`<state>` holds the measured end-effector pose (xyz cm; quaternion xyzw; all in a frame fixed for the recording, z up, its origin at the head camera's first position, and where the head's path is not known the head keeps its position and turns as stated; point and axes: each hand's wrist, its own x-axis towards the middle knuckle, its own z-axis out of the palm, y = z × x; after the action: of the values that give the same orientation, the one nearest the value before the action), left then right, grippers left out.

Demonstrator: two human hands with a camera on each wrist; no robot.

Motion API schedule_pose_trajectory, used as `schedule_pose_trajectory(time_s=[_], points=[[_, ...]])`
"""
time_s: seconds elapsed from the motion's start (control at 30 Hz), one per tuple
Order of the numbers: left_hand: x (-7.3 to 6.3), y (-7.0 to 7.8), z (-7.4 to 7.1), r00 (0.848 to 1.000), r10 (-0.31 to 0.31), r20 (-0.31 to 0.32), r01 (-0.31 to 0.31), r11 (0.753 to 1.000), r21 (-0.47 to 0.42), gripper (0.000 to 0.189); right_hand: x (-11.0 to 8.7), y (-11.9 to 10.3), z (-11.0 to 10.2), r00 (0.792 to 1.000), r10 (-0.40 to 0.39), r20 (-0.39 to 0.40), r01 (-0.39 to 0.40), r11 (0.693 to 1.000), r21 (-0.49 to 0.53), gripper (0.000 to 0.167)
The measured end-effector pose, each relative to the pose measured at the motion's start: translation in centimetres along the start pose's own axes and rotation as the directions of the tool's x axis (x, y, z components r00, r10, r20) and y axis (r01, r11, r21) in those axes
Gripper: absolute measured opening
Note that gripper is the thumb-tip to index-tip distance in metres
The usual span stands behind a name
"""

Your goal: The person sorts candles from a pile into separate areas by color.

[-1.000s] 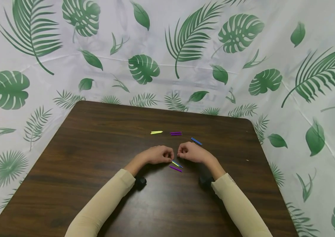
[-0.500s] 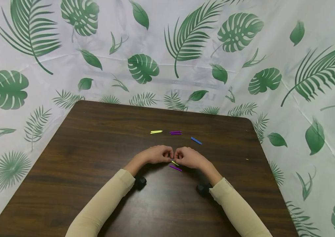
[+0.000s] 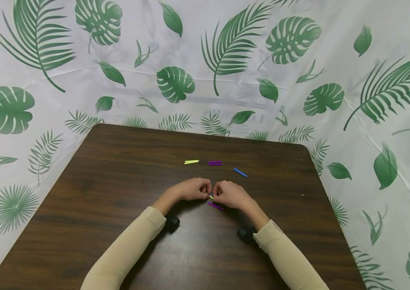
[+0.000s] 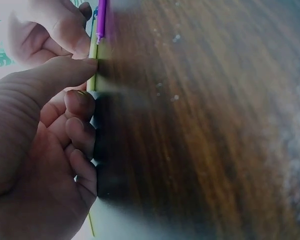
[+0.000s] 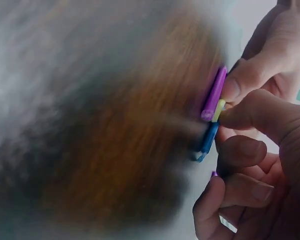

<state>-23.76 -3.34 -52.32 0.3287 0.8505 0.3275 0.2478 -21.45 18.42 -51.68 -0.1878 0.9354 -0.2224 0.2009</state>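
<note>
My left hand (image 3: 193,189) and right hand (image 3: 231,193) meet fingertip to fingertip low over the table. Between them is a slim yellow candle (image 4: 92,75) alongside a blue candle (image 5: 208,139), whose wick-like tip sticks out past my right thumb. The left thumb and forefinger pinch the pair at one end; my right thumb and finger pinch it at the other, hiding much of both candles. A single purple candle (image 3: 215,206) lies just on the near side of the hands, and in the right wrist view it overlaps the yellow one.
Farther back on the brown wood-grain table (image 3: 118,173) lie two yellow candles (image 3: 191,162), two purple candles (image 3: 215,163) and a pair of blue candles (image 3: 240,172). A tiny pale speck (image 3: 303,195) is at the right. A leaf-print curtain (image 3: 132,88) hangs behind the table.
My right hand has come left and down to the blue and yellow candles, and its fingers now cover their right end. The left hand has stayed nearly still; the other candles have not moved.
</note>
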Motion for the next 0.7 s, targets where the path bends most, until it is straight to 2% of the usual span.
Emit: schedule_pose_trajectory(time_s=[0.33, 0.7], points=[[0.15, -0.23, -0.07, 1.0, 0.019, 0.009, -0.019, 1.0, 0.009, 0.002, 0.23, 0.1, 0.0, 1.0, -0.013, 0.012, 0.014, 0.999, -0.052, 0.003], [0.13, -0.3, -0.29, 0.999, 0.037, 0.013, -0.038, 0.999, 0.014, 0.005, 0.51, 0.4, -0.22, 0.998, -0.038, 0.04, 0.039, 0.999, -0.028, 0.004]])
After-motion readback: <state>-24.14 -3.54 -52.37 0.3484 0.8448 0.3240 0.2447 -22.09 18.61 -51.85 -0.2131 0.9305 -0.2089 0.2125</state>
